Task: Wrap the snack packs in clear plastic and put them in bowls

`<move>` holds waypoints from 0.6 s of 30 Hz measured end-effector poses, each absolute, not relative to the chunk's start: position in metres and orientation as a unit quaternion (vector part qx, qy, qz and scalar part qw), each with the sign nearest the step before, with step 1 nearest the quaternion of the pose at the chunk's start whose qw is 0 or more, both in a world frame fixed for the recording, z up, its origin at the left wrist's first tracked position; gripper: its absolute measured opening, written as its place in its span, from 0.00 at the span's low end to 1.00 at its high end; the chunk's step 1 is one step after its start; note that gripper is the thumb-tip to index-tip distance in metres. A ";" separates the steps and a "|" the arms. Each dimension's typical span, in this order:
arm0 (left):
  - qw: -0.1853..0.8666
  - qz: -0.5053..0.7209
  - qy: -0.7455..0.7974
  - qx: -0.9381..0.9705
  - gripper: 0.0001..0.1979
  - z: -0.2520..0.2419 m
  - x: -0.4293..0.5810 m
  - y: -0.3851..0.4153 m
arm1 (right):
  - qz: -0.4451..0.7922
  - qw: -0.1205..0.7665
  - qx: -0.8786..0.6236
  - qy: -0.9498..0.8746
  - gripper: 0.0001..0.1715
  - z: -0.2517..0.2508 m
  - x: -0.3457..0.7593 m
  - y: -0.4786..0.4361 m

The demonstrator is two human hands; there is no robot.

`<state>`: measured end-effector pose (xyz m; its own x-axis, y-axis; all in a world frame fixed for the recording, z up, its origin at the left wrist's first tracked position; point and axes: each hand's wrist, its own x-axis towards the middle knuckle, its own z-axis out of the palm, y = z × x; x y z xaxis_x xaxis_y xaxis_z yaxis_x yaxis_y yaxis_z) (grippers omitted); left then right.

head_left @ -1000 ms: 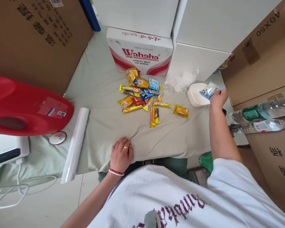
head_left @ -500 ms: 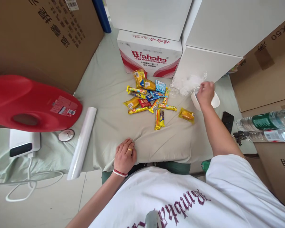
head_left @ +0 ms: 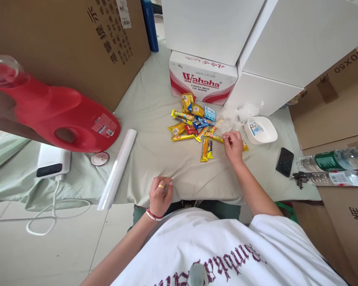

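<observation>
My right hand (head_left: pixel 233 145) is on the pale green cloth (head_left: pixel 155 119) at the right edge of a pile of snack packets (head_left: pixel 193 122). Its fingers curl down onto an orange snack packet (head_left: pixel 245 147), which it mostly covers. Just beyond it stands a white bowl (head_left: pixel 268 137) with a blue packet (head_left: pixel 255 128) lying inside. My left hand (head_left: pixel 160 194) rests at the near edge of the cloth, fingers curled in on the fabric, with a ring and a bead bracelet showing.
A Wahaha carton (head_left: pixel 203 79) and white boxes stand behind the pile, with crumpled plastic (head_left: pixel 241 113) beside them. A phone (head_left: pixel 285 161), keys and two water bottles (head_left: pixel 331 163) lie at the right. At the left are a red jug (head_left: pixel 56 115), a film roll (head_left: pixel 117 169) and a white device (head_left: pixel 52 163).
My right hand dropped the blue packet into the white bowl, then came back left and nearer onto the orange packet. The camera view shifted left. My left hand curled tighter.
</observation>
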<state>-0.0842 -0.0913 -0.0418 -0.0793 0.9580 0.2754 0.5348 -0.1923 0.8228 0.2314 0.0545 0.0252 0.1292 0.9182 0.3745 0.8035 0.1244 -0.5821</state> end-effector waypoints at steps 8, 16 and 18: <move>0.796 0.397 0.403 0.217 0.34 -0.002 -0.029 -0.056 | 0.293 0.321 -0.417 -0.798 0.12 0.012 0.152 -0.114; 0.702 0.437 0.523 0.205 0.24 -0.004 -0.041 -0.059 | 0.178 0.276 -0.601 -0.729 0.18 0.034 0.237 -0.047; 0.702 0.444 0.517 0.207 0.24 -0.001 -0.048 -0.071 | 0.052 0.233 -0.719 -0.653 0.21 0.041 0.267 0.001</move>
